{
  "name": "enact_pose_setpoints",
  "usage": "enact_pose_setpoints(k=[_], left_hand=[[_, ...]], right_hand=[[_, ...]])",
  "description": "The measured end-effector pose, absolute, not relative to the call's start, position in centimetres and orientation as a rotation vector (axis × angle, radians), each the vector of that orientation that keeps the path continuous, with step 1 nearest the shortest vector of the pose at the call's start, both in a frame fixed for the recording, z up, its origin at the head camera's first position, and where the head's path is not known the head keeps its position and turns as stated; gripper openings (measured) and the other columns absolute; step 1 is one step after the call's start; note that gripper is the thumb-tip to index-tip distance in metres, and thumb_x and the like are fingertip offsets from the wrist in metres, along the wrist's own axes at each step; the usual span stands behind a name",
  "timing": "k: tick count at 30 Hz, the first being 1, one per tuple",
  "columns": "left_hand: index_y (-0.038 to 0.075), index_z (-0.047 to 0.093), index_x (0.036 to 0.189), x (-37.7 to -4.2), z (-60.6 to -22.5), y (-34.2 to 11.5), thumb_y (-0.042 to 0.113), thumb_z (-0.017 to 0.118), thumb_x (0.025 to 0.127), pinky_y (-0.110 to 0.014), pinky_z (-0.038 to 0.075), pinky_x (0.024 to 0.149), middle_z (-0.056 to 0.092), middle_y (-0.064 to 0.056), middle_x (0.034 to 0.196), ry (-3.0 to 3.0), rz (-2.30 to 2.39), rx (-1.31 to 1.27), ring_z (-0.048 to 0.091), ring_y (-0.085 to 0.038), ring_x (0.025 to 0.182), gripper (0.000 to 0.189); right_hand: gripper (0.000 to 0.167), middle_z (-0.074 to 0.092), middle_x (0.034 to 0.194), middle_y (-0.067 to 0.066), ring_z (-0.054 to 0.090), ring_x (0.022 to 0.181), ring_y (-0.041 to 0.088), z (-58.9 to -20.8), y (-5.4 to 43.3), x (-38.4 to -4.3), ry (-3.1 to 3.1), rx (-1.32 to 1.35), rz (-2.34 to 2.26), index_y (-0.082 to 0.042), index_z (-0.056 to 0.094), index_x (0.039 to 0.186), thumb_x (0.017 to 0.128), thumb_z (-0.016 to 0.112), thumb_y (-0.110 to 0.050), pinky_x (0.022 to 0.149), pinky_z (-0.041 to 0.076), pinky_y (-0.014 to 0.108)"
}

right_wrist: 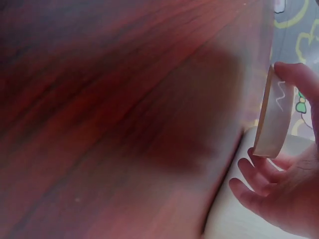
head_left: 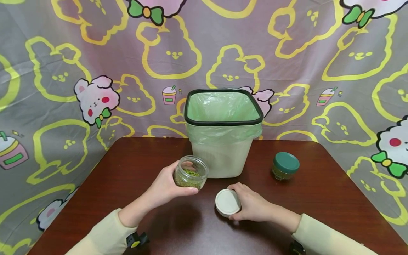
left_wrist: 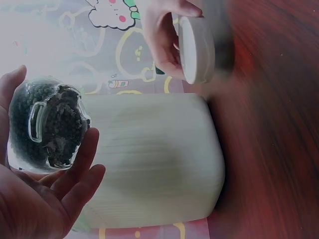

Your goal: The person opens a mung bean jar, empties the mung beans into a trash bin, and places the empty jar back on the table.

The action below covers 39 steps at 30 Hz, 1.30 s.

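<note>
In the head view my left hand [head_left: 165, 184] grips a clear jar [head_left: 191, 173] without a lid, tilted a little and partly filled with small green beans. The left wrist view shows the underside of this jar [left_wrist: 50, 124] with the fingers curved around it. My right hand [head_left: 251, 203] holds a pale cream lid [head_left: 227, 202] by its edge, thumb on one side and fingers on the other. Its rim faces sideways in the right wrist view, where the lid [right_wrist: 274, 117] appears above the table.
A cream trash bin [head_left: 220, 156] with a black rim and green liner stands behind the hands. To its right on the brown table [head_left: 134, 159] is a second jar with a teal lid [head_left: 285, 163]. A patterned cloth [head_left: 172, 53] hangs behind.
</note>
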<state>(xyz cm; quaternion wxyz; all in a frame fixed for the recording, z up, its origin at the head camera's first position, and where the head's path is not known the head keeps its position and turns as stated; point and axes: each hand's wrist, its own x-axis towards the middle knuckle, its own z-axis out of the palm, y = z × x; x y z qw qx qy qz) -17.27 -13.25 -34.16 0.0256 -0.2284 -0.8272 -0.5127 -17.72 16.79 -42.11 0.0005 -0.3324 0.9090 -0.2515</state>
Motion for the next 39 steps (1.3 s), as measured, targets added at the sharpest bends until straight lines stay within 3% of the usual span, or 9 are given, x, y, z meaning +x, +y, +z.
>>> enact_pose_setpoints(k=[11, 18, 21, 25, 31, 35, 39], left_hand=[[0.012, 0.061, 0.122, -17.2, -34.0, -13.1, 0.029, 0.090, 0.065, -0.040, 0.046, 0.090, 0.067, 0.003, 0.109, -2.561, -1.578, -0.704, 0.060, -0.015, 0.100, 0.067], [0.011, 0.061, 0.122, -17.1, -33.9, -13.0, 0.029, 0.090, 0.065, -0.040, 0.046, 0.090, 0.067, 0.003, 0.109, -2.552, -1.579, -0.709, 0.060, -0.015, 0.100, 0.067], [0.012, 0.061, 0.122, -17.1, -33.9, -13.1, 0.029, 0.090, 0.065, -0.039, 0.046, 0.090, 0.067, 0.003, 0.110, -2.550, -1.578, -0.713, 0.060, -0.015, 0.101, 0.066], [0.012, 0.061, 0.122, -17.1, -34.0, -13.4, 0.028, 0.090, 0.066, -0.038, 0.046, 0.091, 0.066, 0.002, 0.111, -2.539, -1.583, -0.721, 0.060, -0.015, 0.102, 0.066], [0.012, 0.060, 0.123, -17.2, -33.9, -13.9, 0.025, 0.090, 0.066, -0.036, 0.046, 0.091, 0.067, 0.002, 0.110, -2.519, -1.560, -0.711, 0.061, -0.015, 0.101, 0.065], [0.012, 0.060, 0.124, -17.3, -33.7, -14.1, 0.024, 0.090, 0.066, -0.036, 0.047, 0.090, 0.067, 0.003, 0.109, -2.515, -1.555, -0.708, 0.061, -0.014, 0.100, 0.066], [0.012, 0.059, 0.124, -17.4, -33.2, -14.3, 0.023, 0.090, 0.067, -0.036, 0.047, 0.089, 0.067, 0.002, 0.110, -2.513, -1.556, -0.704, 0.061, -0.015, 0.100, 0.065]], right_hand=[[0.074, 0.053, 0.111, -0.001, 0.050, 0.102, 0.019, -43.2, 17.0, -18.4, 2.868, -1.049, -0.677, -0.004, 0.054, 0.120, 0.062, 0.089, -0.033, 0.080, 0.048, 0.035], [0.081, 0.053, 0.124, 0.012, 0.050, 0.114, 0.029, -42.8, 17.0, -18.6, 2.883, -1.064, -0.644, 0.003, 0.052, 0.126, 0.063, 0.089, -0.033, 0.089, 0.047, 0.045], [0.082, 0.052, 0.129, 0.012, 0.049, 0.118, 0.029, -42.1, 17.0, -18.5, 2.897, -1.045, -0.651, 0.002, 0.050, 0.132, 0.069, 0.086, -0.037, 0.091, 0.046, 0.047], [0.068, 0.052, 0.128, 0.006, 0.052, 0.117, 0.025, -40.3, 16.9, -18.6, 2.980, -1.100, -0.718, -0.004, 0.052, 0.132, 0.080, 0.079, -0.037, 0.089, 0.048, 0.046], [0.040, 0.058, 0.115, 0.000, 0.057, 0.106, 0.016, -36.2, 17.3, -19.6, 3.170, -1.444, -0.894, -0.010, 0.063, 0.116, 0.088, 0.071, -0.038, 0.083, 0.050, 0.036], [0.039, 0.062, 0.108, 0.006, 0.059, 0.100, 0.021, -32.9, 17.7, -20.5, 3.267, -1.806, -0.993, -0.005, 0.066, 0.107, 0.096, 0.059, -0.041, 0.083, 0.047, 0.034], [0.036, 0.063, 0.108, 0.015, 0.059, 0.096, 0.031, -29.6, 17.9, -21.5, 3.356, -2.114, -0.984, 0.002, 0.066, 0.106, 0.096, 0.059, -0.032, 0.082, 0.047, 0.039]])
